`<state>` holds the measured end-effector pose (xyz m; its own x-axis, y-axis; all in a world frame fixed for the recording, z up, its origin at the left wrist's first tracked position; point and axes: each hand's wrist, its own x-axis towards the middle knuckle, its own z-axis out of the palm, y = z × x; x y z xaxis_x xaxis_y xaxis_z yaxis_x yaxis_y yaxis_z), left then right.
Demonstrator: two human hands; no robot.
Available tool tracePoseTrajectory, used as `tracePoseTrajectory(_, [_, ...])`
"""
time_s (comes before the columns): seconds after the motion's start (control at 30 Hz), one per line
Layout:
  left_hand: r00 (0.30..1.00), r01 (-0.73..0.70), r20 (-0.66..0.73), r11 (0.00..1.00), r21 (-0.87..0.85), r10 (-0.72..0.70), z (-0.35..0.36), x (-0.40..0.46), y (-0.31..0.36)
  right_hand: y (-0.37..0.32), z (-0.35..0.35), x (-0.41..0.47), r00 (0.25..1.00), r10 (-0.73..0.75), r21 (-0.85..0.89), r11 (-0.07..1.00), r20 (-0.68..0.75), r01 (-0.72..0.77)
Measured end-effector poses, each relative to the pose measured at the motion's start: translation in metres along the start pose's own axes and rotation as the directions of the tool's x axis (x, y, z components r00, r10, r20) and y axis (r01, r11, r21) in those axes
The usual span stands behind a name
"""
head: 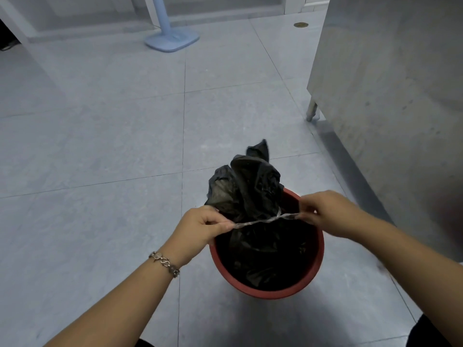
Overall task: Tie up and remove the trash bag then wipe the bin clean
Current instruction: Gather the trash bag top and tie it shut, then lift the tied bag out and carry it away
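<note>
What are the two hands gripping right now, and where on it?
Left hand and right hand each pinch one end of a thin clear string looped around the gathered neck of the black trash bag.

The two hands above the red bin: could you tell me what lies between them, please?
In the head view, a thin pale string runs taut from the left hand to the right hand, wrapped around the gathered neck of the black trash bag.
</note>
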<state>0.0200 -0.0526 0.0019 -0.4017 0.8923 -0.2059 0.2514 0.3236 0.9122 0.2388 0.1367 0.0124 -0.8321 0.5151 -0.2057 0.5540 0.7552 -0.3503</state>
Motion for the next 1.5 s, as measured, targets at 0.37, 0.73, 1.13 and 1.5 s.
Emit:
tracePoseTrajectory(0.37, [0.989,0.097,-0.11,0.995,0.019,-0.094,-0.057,0.006,-0.026,0.05,-0.01,-0.008,0.973,0.15,-0.145,0.974,-0.176,-0.177])
tracePoseTrajectory(0.73, [0.984,-0.019,0.175,0.958,0.285,-0.033,-0.029,0.014,-0.008,0.002,-0.035,-0.006,0.976,0.137,0.207,0.963,0.168,-0.171])
tracePoseTrajectory(1.13, [0.997,-0.065,-0.034,0.989,0.13,0.07,0.031,0.041,0.06,-0.081,-0.011,0.056,0.999,0.045,0.566,0.823,-0.002,-0.036])
tracePoseTrajectory(1.5, [0.986,0.029,-0.164,0.995,0.099,-0.012,0.001,0.011,0.164,-0.123,-0.101,0.021,0.986,0.164,0.532,0.833,0.027,-0.153])
